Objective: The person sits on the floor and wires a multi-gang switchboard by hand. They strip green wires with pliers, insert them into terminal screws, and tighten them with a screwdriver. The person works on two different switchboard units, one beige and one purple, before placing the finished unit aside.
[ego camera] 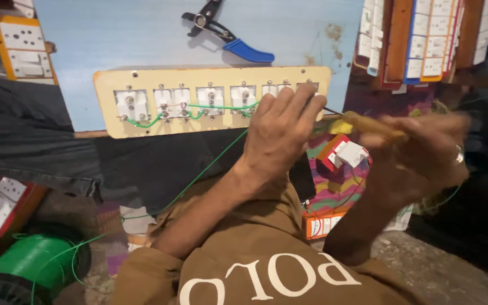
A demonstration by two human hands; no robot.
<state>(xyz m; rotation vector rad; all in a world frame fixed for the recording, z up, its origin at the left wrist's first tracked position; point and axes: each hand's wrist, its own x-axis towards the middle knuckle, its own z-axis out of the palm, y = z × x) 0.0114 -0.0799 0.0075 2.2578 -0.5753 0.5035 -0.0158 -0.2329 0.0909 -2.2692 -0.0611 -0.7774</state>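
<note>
A cream switchboard panel (142, 79) lies face down on a light blue board (114, 34), its white switch backs linked by green wire (210, 106). My left hand (280, 133) rests on the panel's right end, fingers curled over the last switches and apparently pinching the wire there. My right hand (425, 155) is blurred and grips a yellow-handled screwdriver (368, 124) whose thin shaft points left to the panel's right end, near my left fingertips.
Blue-handled pliers (227, 34) lie on the board above the panel. A green wire spool (35, 262) sits at bottom left. Other switch panels stand at top left (21, 48) and top right (430, 39). A red and white part (343, 152) lies between my hands.
</note>
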